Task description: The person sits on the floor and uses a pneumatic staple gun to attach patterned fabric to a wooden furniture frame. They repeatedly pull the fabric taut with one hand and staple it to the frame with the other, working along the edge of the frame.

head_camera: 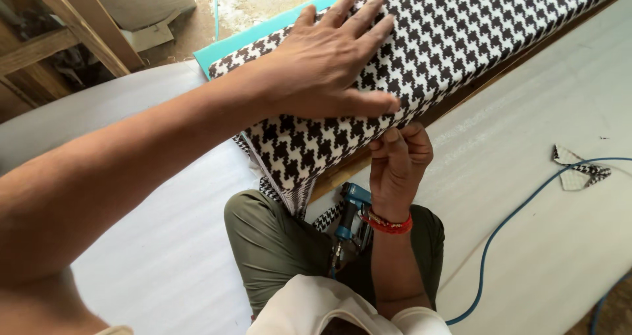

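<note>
A long cushioned panel covered in black-and-white houndstooth fabric (474,25) lies on its edge across the white foam sheet (164,256). My left hand (332,58) presses flat on the fabric near the panel's end, fingers spread. Below it, my right hand (398,164), with a red thread band at the wrist, pinches the fabric's lower edge against the panel's underside. A blue pneumatic stapler (349,216) rests between my knees, untouched.
A blue air hose (507,226) curves over the sheet at the right. A small scrap of the same fabric (579,173) lies far right. A teal board edge (263,32) shows behind the panel. Wooden frame pieces (72,32) stand at the upper left.
</note>
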Tool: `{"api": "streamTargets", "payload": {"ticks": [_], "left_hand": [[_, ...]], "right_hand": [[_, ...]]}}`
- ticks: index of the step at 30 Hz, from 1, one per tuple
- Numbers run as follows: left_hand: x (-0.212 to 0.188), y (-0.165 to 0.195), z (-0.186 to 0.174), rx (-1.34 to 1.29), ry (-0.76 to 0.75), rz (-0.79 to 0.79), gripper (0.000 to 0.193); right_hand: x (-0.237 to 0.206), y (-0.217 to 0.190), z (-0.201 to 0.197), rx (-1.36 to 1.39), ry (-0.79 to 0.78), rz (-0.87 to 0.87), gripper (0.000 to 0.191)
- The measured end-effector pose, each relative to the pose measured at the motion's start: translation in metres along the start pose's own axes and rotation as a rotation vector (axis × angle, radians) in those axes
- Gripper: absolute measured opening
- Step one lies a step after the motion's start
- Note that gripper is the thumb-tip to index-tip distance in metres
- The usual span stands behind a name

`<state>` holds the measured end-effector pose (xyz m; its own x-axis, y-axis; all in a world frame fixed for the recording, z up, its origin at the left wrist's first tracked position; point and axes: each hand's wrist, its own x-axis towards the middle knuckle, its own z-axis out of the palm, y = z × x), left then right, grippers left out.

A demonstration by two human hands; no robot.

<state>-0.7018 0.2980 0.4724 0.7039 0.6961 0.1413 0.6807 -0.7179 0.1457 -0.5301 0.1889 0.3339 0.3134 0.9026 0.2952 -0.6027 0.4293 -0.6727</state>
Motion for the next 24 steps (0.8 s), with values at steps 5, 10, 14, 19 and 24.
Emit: {"api": "streamTargets", "payload": {"ticks": [5, 10, 14, 19, 24], "left_hand": [[-0.009, -0.004, -0.002, -0.053, 0.006, 0.026, 0.125], [-0.011, 0.002, -0.009, -0.062, -0.004, 0.02, 0.13], [-0.012, 0.006, -0.013, -0.059, -0.013, 0.018, 0.132], [-0.013, 0.008, -0.017, -0.086, -0.066, 0.059, 0.135], [-0.016, 0.01, -0.011, -0.083, 0.002, 0.021, 0.13]], "right_hand": [[0.001, 0.0, 0.0, 0.001, 0.002, -0.008, 0.008], [0.001, 0.0, 0.001, 0.003, 0.028, -0.004, 0.009], [0.002, 0.001, -0.002, 0.019, -0.033, -0.037, 0.01], [0.002, 0.002, -0.003, 0.038, -0.067, -0.053, 0.012], [0.003, 0.0, 0.002, 0.051, -0.02, -0.024, 0.008]]}}
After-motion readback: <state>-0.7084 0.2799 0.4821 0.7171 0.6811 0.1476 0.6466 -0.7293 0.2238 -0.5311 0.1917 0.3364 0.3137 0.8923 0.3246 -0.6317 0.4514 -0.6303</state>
